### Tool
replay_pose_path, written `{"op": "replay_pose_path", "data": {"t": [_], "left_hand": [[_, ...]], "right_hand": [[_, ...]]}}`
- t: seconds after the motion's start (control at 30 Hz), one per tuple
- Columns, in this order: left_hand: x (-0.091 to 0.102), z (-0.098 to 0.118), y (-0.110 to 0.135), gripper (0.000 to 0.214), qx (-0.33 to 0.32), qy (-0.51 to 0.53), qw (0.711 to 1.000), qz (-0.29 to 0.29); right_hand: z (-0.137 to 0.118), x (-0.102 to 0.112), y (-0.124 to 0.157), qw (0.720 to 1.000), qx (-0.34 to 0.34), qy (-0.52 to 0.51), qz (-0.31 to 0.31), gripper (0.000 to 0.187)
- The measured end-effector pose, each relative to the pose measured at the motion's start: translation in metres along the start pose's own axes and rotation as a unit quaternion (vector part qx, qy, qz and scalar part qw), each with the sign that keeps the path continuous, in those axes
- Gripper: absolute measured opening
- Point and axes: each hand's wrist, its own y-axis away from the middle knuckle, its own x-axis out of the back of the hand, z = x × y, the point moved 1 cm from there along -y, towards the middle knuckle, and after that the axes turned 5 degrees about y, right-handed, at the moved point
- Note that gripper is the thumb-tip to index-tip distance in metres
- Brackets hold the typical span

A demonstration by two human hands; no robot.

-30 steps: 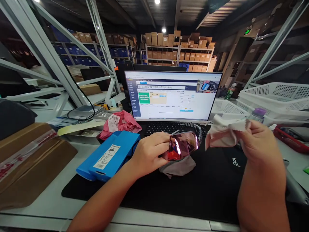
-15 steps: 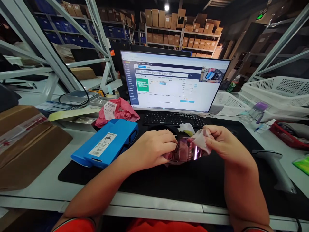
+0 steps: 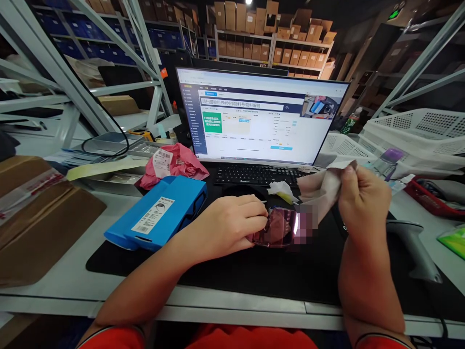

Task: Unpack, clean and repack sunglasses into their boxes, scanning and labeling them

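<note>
My left hand (image 3: 232, 223) is closed on one side of a pair of sunglasses (image 3: 278, 227) with a large, reflective pinkish lens, held just over the black desk mat (image 3: 254, 276). In my right hand (image 3: 363, 203) a thin whitish cloth (image 3: 325, 186) is pinched, stretched up and to the right of the lens. The cloth's lower end hangs close to the lens; a blurred patch there hides whether they touch. A blue box (image 3: 156, 213) with a white label lies left of my left hand. Beyond the sunglasses sits a crumpled white and yellowish scrap (image 3: 283, 190).
A keyboard (image 3: 254, 174) and a lit monitor (image 3: 254, 121) stand behind my hands. On the left are a pink plastic bag (image 3: 178, 162) and a brown carton (image 3: 39, 218). A barcode scanner (image 3: 414, 247) lies at right, with white baskets (image 3: 417, 135) and a red tray (image 3: 430, 196) beyond.
My right hand has moved up and right, drawing the cloth away from the lens and stretching it out. My left hand keeps its hold on the sunglasses; the view has shifted slightly.
</note>
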Motion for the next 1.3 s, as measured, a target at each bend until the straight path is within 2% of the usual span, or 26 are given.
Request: {"op": "replay_pose_path", "data": {"t": [0.1,0.2,0.3,0.37,0.4,0.43,0.5,0.57,0.6,0.67,0.73,0.77,0.83,0.87,1.07,1.13,1.23,1.3], "left_hand": [[0.005,0.006,0.001,0.006,-0.002,0.012,1.0,0.012],[0.006,0.011,0.001,0.003,-0.012,0.043,0.999,0.01],[0.003,0.011,0.001,0.002,-0.012,0.068,0.998,-0.007],[-0.002,0.009,0.001,0.003,-0.002,0.067,0.997,-0.025],[-0.004,0.008,0.0,0.003,0.003,0.062,0.997,-0.034],[-0.006,0.007,0.0,0.002,0.005,0.055,0.998,-0.042],[-0.009,0.006,0.0,0.003,0.001,0.042,0.998,-0.049],[-0.01,0.006,0.0,0.006,0.001,0.029,0.999,-0.038],[-0.009,0.006,0.0,0.007,0.005,0.02,0.999,-0.027],[-0.009,0.008,0.0,0.008,0.018,-0.001,1.0,-0.011],[-0.009,0.009,0.0,0.008,0.025,-0.023,0.999,-0.009],[-0.009,0.01,0.0,0.008,0.025,-0.032,0.999,-0.012],[-0.009,0.012,0.0,0.01,0.018,-0.043,0.999,-0.02],[-0.009,0.013,0.0,0.01,0.014,-0.046,0.999,-0.023],[-0.006,0.015,-0.001,0.009,0.002,-0.009,0.999,-0.031],[-0.004,0.015,0.0,0.011,-0.005,0.009,0.999,-0.037],[-0.003,0.017,0.0,0.015,-0.015,0.014,0.998,-0.062],[-0.006,0.019,0.0,0.009,-0.02,0.016,0.996,-0.086]], "right_hand": [[0.019,0.014,-0.014,0.997,-0.041,0.048,-0.04,0.039],[0.024,0.022,-0.018,0.995,-0.065,0.076,-0.003,0.038],[0.006,0.02,-0.002,0.997,-0.072,0.036,0.012,0.033],[-0.014,0.017,0.016,0.998,-0.045,-0.024,-0.037,0.029],[-0.025,0.016,0.025,0.994,-0.019,-0.062,-0.093,0.026],[-0.034,0.016,0.033,0.98,0.013,-0.105,-0.169,0.025],[-0.047,0.021,0.042,0.926,0.075,-0.182,-0.322,0.024],[-0.05,0.029,0.042,0.873,0.122,-0.231,-0.412,0.025],[-0.049,0.032,0.038,0.857,0.137,-0.248,-0.431,0.027],[-0.043,0.033,0.028,0.841,0.144,-0.278,-0.442,0.037],[-0.035,0.027,0.02,0.83,0.112,-0.302,-0.456,0.042],[-0.032,0.022,0.017,0.821,0.085,-0.313,-0.469,0.038],[-0.025,0.01,0.014,0.79,0.039,-0.338,-0.51,0.024],[-0.022,0.004,0.014,0.771,0.025,-0.353,-0.53,0.024],[-0.01,-0.015,0.011,0.677,0.037,-0.403,-0.614,0.04],[-0.013,-0.019,0.013,0.647,0.018,-0.434,-0.627,0.045],[-0.024,-0.026,0.022,0.636,-0.03,-0.452,-0.625,0.052],[-0.034,-0.031,0.03,0.644,-0.047,-0.435,-0.627,0.052]]}}
